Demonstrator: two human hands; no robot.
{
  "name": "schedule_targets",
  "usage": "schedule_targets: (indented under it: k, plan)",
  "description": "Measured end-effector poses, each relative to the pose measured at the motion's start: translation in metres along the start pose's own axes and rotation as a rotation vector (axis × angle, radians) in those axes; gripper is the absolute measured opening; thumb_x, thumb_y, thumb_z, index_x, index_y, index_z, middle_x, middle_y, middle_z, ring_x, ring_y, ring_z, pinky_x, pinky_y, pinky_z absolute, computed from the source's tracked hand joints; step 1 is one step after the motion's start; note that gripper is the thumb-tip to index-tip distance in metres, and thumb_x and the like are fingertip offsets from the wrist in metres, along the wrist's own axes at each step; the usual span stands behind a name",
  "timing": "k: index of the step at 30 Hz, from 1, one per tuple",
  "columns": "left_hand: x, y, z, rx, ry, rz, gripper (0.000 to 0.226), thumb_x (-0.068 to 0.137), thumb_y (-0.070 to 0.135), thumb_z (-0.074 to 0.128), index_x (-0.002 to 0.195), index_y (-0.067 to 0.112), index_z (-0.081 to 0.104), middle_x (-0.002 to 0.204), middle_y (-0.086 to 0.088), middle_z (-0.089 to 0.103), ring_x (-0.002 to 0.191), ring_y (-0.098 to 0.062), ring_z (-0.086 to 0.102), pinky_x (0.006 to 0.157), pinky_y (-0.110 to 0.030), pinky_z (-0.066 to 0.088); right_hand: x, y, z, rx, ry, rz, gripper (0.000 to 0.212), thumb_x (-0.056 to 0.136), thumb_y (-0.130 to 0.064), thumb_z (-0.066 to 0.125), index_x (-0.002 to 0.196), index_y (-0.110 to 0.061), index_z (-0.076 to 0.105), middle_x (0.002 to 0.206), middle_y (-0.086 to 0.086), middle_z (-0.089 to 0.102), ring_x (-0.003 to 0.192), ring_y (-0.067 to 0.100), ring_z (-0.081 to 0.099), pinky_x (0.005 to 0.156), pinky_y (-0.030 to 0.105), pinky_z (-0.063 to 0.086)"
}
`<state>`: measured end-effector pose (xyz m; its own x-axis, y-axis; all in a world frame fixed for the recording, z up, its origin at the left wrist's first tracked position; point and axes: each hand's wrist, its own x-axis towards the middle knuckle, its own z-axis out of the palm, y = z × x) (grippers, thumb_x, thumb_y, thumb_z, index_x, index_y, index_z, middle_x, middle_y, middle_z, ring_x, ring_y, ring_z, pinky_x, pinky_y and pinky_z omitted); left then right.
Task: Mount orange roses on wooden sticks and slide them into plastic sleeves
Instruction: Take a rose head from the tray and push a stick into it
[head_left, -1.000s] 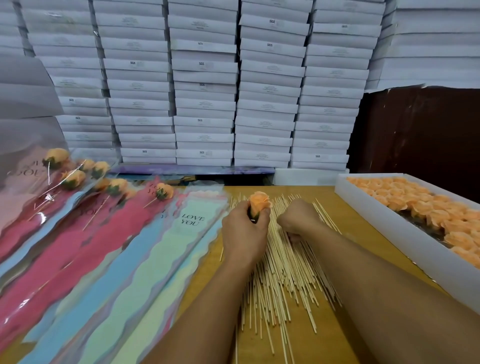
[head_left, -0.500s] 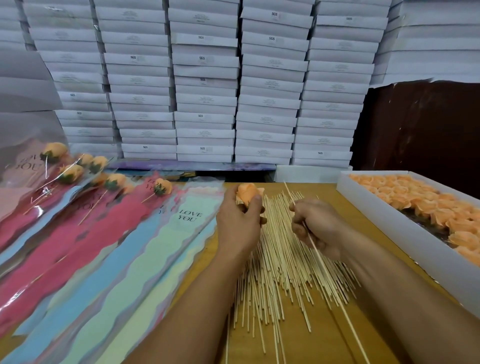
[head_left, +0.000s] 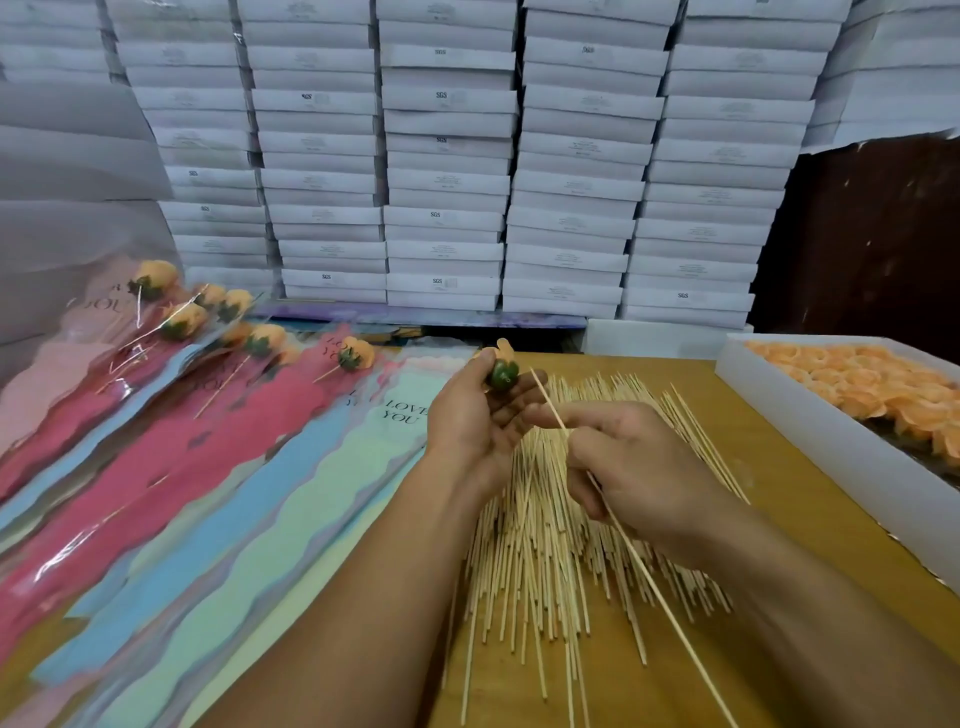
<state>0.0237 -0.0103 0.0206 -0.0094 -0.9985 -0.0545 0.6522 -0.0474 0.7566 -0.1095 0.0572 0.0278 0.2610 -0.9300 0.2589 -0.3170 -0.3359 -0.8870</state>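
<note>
1. The orange rose (head_left: 503, 364) sits at the fingertips of the left hand (head_left: 475, 421), green base turned toward the person, above the far end of the stick pile; the grip there is clamped on the rose between thumb and fingers.
2. The right hand (head_left: 631, 462) pinches one wooden stick (head_left: 613, 514) partway along its length; the far tip points at the green base, near it but not yet in.
3. Judged from its look, the rose is light and soft, its petals easily crushed; the firmer green base is the place to hold it, and the stick, thin and stiff, likely bends if pushed from far back, so a hold close to the tip suits best.
4. Beneath both hands the loose stick pile (head_left: 550, 545) fans over the counter (head_left: 779, 457).
5. To the left lie coloured plastic sleeves (head_left: 218, 499), several already holding mounted roses (head_left: 262, 340); to the right a white tray (head_left: 810, 431) holds more rose heads.
6. Stacked white boxes (head_left: 447, 182) fill the back.
</note>
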Motion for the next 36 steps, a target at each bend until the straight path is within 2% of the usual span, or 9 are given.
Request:
schedule_targets:
  k: [2, 4, 7, 12, 16, 23, 30, 36]
  plan:
    - [-0.0003, 0.0018, -0.0008, -0.016, -0.001, 0.007, 0.027, 0.103, 0.027, 0.052, 0.1, 0.001, 0.061, 0.078, -0.018, 0.074, 0.056, -0.017, 0.068, 0.049, -0.023, 0.055, -0.0017, -0.0022, 0.0021, -0.009, -0.024, -0.025, 0.05, 0.089, -0.017, 0.041, 0.117, -0.055, 0.056, 0.044, -0.001, 0.049, 0.037, 0.006, 0.041, 0.039, 0.02, 0.035]
    - [0.0003, 0.0021, -0.001, -0.002, 0.004, 0.021, 0.026, 0.103, 0.027, 0.052, 0.098, 0.004, 0.061, 0.078, -0.017, 0.074, 0.055, -0.015, 0.066, 0.05, -0.021, 0.054, -0.0033, -0.0032, 0.0038, -0.034, -0.027, -0.058, 0.055, 0.101, -0.013, 0.041, 0.125, -0.062, 0.043, 0.043, -0.003, 0.047, 0.037, 0.006, 0.04, 0.039, 0.02, 0.036]
    - [0.0005, 0.0011, -0.0003, 0.015, -0.005, 0.043, 0.023, 0.102, 0.028, 0.053, 0.1, 0.006, 0.06, 0.077, -0.016, 0.074, 0.056, -0.014, 0.066, 0.051, -0.022, 0.053, -0.0042, -0.0048, 0.0058, -0.078, -0.03, -0.081, 0.052, 0.106, -0.018, 0.042, 0.126, -0.066, 0.04, 0.043, -0.003, 0.045, 0.038, 0.01, 0.04, 0.039, 0.025, 0.036]
    - [-0.0001, -0.0001, 0.0031, 0.026, -0.042, 0.095, 0.026, 0.101, 0.028, 0.055, 0.112, 0.004, 0.058, 0.076, -0.016, 0.074, 0.056, -0.015, 0.068, 0.052, -0.022, 0.055, -0.0035, -0.004, 0.0049, -0.13, -0.034, -0.07, 0.062, 0.101, -0.011, 0.039, 0.133, -0.064, 0.034, 0.044, 0.001, 0.049, 0.038, 0.012, 0.044, 0.041, 0.028, 0.043]
    - [-0.0022, 0.0001, 0.0051, 0.023, -0.055, 0.102, 0.028, 0.101, 0.027, 0.055, 0.117, 0.004, 0.057, 0.075, -0.016, 0.074, 0.056, -0.015, 0.068, 0.051, -0.022, 0.054, -0.0034, -0.0041, 0.0046, -0.167, -0.029, -0.065, 0.063, 0.099, -0.01, 0.039, 0.148, -0.051, 0.037, 0.043, 0.0, 0.049, 0.038, 0.011, 0.046, 0.043, 0.029, 0.046]
    - [-0.0051, 0.001, 0.0058, 0.019, -0.052, 0.096, 0.042, 0.101, 0.027, 0.055, 0.13, -0.003, 0.054, 0.077, -0.018, 0.073, 0.056, -0.016, 0.068, 0.049, -0.021, 0.053, -0.0039, -0.0058, 0.0047, -0.161, -0.018, -0.065, 0.062, 0.1, -0.009, 0.04, 0.149, -0.047, 0.038, 0.043, 0.0, 0.049, 0.038, 0.012, 0.044, 0.046, 0.034, 0.046]
    - [-0.0067, 0.0013, 0.006, 0.027, -0.058, 0.095, 0.038, 0.101, 0.026, 0.055, 0.127, -0.001, 0.055, 0.076, -0.017, 0.073, 0.054, -0.016, 0.067, 0.05, -0.021, 0.053, -0.0036, -0.0049, 0.0041, -0.187, -0.025, -0.057, 0.062, 0.1, -0.009, 0.04, 0.153, -0.043, 0.037, 0.043, 0.001, 0.052, 0.037, 0.01, 0.046, 0.047, 0.033, 0.047]
    - [-0.0076, 0.0006, 0.0059, 0.04, -0.075, 0.105, 0.045, 0.101, 0.026, 0.055, 0.133, -0.005, 0.051, 0.078, -0.018, 0.074, 0.056, -0.016, 0.068, 0.051, -0.023, 0.054, -0.0028, -0.0033, 0.0026, -0.187, -0.01, -0.048, 0.063, 0.1, -0.008, 0.04, 0.153, -0.041, 0.037, 0.043, 0.0, 0.052, 0.038, 0.009, 0.047, 0.046, 0.032, 0.047]
